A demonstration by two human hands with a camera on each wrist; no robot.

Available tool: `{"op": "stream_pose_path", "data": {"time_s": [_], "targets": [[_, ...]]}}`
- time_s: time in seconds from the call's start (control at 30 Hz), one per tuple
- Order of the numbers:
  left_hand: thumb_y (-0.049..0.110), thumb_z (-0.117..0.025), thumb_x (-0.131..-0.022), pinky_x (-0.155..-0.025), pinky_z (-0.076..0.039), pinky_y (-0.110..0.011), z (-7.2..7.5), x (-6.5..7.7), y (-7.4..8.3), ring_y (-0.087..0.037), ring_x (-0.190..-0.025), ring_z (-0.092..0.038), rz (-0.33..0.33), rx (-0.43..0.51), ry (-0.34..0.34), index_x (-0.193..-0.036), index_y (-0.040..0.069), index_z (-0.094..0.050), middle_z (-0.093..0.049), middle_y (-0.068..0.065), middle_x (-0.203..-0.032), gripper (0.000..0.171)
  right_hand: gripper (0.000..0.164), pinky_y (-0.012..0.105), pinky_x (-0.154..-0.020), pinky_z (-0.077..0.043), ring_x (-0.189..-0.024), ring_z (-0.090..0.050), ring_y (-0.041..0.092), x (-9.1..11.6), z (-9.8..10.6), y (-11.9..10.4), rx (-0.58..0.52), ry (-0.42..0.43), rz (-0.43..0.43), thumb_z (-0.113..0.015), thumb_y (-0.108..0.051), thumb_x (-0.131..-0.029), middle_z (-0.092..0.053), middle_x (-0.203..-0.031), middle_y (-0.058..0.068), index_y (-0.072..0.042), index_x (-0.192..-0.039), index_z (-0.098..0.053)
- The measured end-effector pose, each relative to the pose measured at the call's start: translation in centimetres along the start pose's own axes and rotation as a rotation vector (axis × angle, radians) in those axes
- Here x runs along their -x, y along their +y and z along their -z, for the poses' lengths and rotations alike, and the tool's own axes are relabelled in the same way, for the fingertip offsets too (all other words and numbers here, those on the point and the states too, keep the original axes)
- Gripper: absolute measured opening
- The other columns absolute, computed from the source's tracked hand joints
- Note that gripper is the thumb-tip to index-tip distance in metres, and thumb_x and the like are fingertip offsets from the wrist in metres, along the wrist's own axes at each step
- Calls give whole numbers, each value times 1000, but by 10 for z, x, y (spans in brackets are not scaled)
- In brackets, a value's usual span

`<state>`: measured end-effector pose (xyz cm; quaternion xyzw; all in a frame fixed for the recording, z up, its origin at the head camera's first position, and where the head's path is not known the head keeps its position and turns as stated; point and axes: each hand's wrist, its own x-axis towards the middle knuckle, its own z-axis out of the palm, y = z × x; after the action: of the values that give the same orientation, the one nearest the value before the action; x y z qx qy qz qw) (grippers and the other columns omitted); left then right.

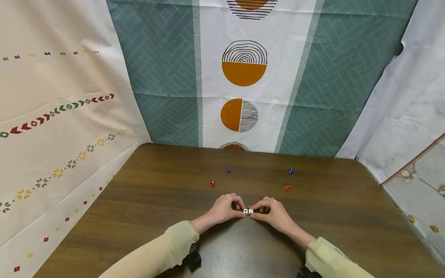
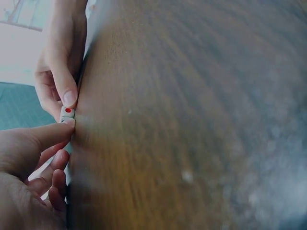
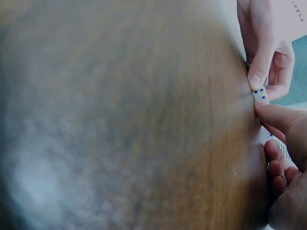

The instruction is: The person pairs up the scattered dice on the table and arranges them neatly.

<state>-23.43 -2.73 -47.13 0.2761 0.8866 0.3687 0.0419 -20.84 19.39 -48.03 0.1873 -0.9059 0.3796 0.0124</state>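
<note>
Two white dice stand side by side on the wooden table, between my fingertips in the head view. My left hand [image 1: 225,209] pinches the left white die [image 1: 245,211], which has a red dot on top, between thumb and index finger. From the other side my right hand [image 1: 272,212] pinches the right white die [image 1: 251,211] in the same way. The two dice touch or almost touch. In the left wrist view a red dot shows on a white die [image 2: 67,110]; dark blue dots show on a white die [image 3: 259,94] in the right wrist view.
Beyond the hands lie a red die [image 1: 213,183] and a blue die [image 1: 229,169] on the left, and another red die [image 1: 287,188] and blue die [image 1: 291,171] on the right. Patterned cloths [image 1: 167,77] hang around the wooden table [image 1: 156,193].
</note>
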Motion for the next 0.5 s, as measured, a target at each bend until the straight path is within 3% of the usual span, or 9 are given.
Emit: {"op": "stream_pose_path", "data": {"time_s": [0.3,0.5], "targets": [[18,-85,-76,-66,-37,-21,-1,0,2,-7,-71,-52,-17,-21,19,-83,16,-74,-62,0,-78,13,20,22,-64,-37,-71,-45,7,2,-1,0,1,16,45,-82,-30,-80,-57,-76,-7,-25,-99,-79],[18,-85,-76,-65,-36,-20,-2,1,3,-8,-70,-54,-24,-23,25,-82,16,-74,-63,0,-78,13,20,22,-64,-38,-72,-46,7,2,-1,0,6,10,25,-82,-30,-79,-59,-78,-9,-27,-98,-79]]}}
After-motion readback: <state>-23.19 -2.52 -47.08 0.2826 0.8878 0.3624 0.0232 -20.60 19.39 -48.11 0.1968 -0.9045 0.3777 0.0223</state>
